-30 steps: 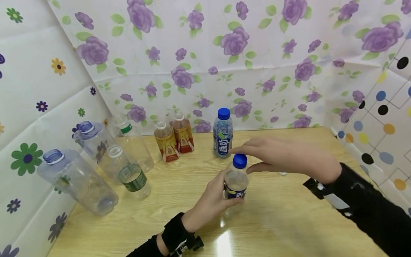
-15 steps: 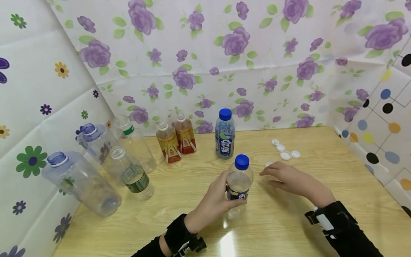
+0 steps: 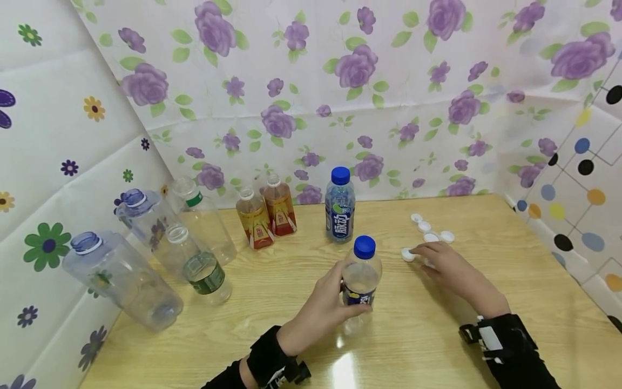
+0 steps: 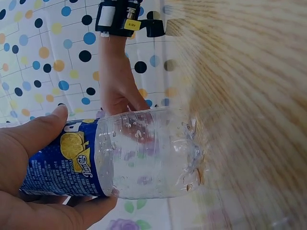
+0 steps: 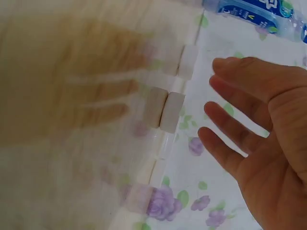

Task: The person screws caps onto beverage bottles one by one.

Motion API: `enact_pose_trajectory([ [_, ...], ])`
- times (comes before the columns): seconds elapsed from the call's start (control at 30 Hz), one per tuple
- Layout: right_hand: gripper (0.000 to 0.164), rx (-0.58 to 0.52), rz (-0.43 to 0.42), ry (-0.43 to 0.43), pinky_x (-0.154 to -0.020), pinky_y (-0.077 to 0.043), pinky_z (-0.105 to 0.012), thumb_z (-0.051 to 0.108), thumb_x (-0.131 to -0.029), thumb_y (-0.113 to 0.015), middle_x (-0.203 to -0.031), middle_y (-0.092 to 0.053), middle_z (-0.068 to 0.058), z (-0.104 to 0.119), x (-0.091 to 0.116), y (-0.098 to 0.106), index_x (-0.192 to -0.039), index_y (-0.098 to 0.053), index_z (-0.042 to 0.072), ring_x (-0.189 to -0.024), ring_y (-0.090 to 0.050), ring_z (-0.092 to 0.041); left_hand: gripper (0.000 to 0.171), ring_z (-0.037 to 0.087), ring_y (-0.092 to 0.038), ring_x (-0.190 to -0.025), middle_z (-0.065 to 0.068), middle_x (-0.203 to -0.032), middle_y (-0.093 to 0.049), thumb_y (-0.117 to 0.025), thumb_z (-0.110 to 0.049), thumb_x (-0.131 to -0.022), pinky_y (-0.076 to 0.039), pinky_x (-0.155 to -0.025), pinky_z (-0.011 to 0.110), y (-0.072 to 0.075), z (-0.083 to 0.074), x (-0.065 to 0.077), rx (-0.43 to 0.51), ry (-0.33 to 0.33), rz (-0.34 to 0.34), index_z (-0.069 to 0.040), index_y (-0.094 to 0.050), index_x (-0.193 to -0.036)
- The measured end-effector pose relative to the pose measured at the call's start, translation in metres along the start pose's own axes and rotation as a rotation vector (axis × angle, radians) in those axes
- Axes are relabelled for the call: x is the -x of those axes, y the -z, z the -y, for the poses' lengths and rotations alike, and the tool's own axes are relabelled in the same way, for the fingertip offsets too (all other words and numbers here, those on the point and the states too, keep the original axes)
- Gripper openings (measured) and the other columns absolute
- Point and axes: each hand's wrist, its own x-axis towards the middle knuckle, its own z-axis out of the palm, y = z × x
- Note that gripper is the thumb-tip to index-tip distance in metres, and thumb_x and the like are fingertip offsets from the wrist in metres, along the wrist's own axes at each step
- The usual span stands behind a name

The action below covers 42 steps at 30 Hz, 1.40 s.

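My left hand (image 3: 323,302) grips a clear bottle (image 3: 362,276), thumb and fingers round its dark blue label. The bottle stands upright on the table with a blue cap (image 3: 364,247) on its mouth. In the left wrist view, droplets cling inside its clear lower part (image 4: 148,153). To the right, my right hand (image 3: 449,270) hovers low over the table, fingers extended and parted, beside a white bottle cap (image 3: 407,254). Another white cap is partly hidden by its fingers. The right wrist view shows the hand (image 5: 254,120) holding nothing, with white caps (image 5: 172,112) past the fingertips.
Several white caps (image 3: 431,237) lie behind the right hand. A capped blue-labelled bottle (image 3: 339,210) stands at the back. Two uncapped tea bottles (image 3: 255,224) are left of it. Farther left stand uncapped clear bottles (image 3: 209,275) and large bluish ones (image 3: 121,278). Patterned sheets surround the table.
My right hand has left the blue cap of the held bottle, moving right and down to the white caps, which its arm hid before. My left hand keeps its grip on the bottle.
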Motion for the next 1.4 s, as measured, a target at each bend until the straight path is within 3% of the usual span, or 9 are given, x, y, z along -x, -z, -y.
enact_pose_trajectory([
  [0.3,0.041,-0.037,0.115,-0.171,-0.092,-0.055,-0.059,-0.006,-0.084,-0.077,-0.118,-0.065,-0.027,-0.006,0.007,0.019,-0.123,-0.064,-0.007,-0.107,-0.063,-0.047,0.092,0.026,-0.053,-0.134,0.009,-0.147,-0.051,-0.089,-0.007,-0.078,-0.049,-0.108,0.037,0.014,0.006,-0.008,0.038,0.005,0.012,-0.013,-0.037,-0.153],
  [0.53,0.048,-0.067,0.199,-0.286,-0.095,-0.051,-0.063,-0.004,-0.086,-0.076,-0.125,-0.06,-0.033,-0.006,0.007,0.03,-0.13,-0.059,-0.008,-0.112,-0.059,-0.052,0.08,0.028,-0.051,-0.13,0.009,-0.14,-0.048,-0.09,-0.009,-0.077,-0.054,-0.103,0.045,0.045,0.026,-0.039,0.02,0.017,-0.16,-0.014,-0.047,-0.145],
  [0.7,0.044,-0.074,0.242,-0.285,-0.094,-0.052,-0.063,-0.001,-0.088,-0.077,-0.125,-0.059,-0.033,-0.002,0.008,0.03,-0.128,-0.061,-0.008,-0.113,-0.058,-0.052,0.078,0.028,-0.052,-0.131,0.008,-0.139,-0.051,-0.09,-0.014,-0.079,-0.054,-0.104,0.046,0.055,0.038,-0.061,0.046,0.034,-0.222,-0.015,-0.049,-0.146],
  [0.93,0.043,-0.068,0.237,-0.265,-0.092,-0.055,-0.059,-0.001,-0.087,-0.077,-0.124,-0.062,-0.029,0.003,0.005,0.032,-0.127,-0.062,-0.007,-0.112,-0.061,-0.048,0.073,0.031,-0.057,-0.125,0.011,-0.138,-0.058,-0.09,-0.014,-0.079,-0.058,-0.097,0.042,0.047,0.042,-0.078,0.059,0.064,-0.247,-0.011,-0.051,-0.14],
  [1.07,0.042,-0.067,0.224,-0.264,-0.093,-0.054,-0.06,-0.001,-0.087,-0.077,-0.124,-0.062,-0.03,0.003,0.006,0.035,-0.126,-0.063,-0.008,-0.113,-0.06,-0.049,0.073,0.029,-0.06,-0.121,0.012,-0.133,-0.06,-0.09,-0.015,-0.079,-0.06,-0.092,0.039,0.041,0.043,-0.083,0.01,0.046,-0.238,-0.01,-0.051,-0.141],
  [1.2,0.042,-0.064,0.221,-0.266,-0.092,-0.054,-0.06,-0.002,-0.086,-0.077,-0.123,-0.062,-0.03,0.002,0.008,0.037,-0.125,-0.063,-0.007,-0.112,-0.06,-0.05,0.074,0.028,-0.06,-0.121,0.013,-0.133,-0.06,-0.089,-0.015,-0.08,-0.058,-0.095,0.04,0.037,0.045,-0.085,0.001,0.037,-0.194,-0.007,-0.05,-0.142],
  [1.4,0.042,-0.076,0.234,-0.252,-0.091,-0.055,-0.059,-0.001,-0.087,-0.077,-0.124,-0.062,-0.029,0.003,0.008,0.034,-0.126,-0.063,-0.006,-0.112,-0.061,-0.049,0.092,0.033,-0.052,-0.131,0.017,-0.143,-0.05,-0.092,-0.014,-0.076,-0.048,-0.109,0.049,0.043,0.046,-0.081,-0.036,0.125,-0.109,-0.003,-0.039,-0.151],
])
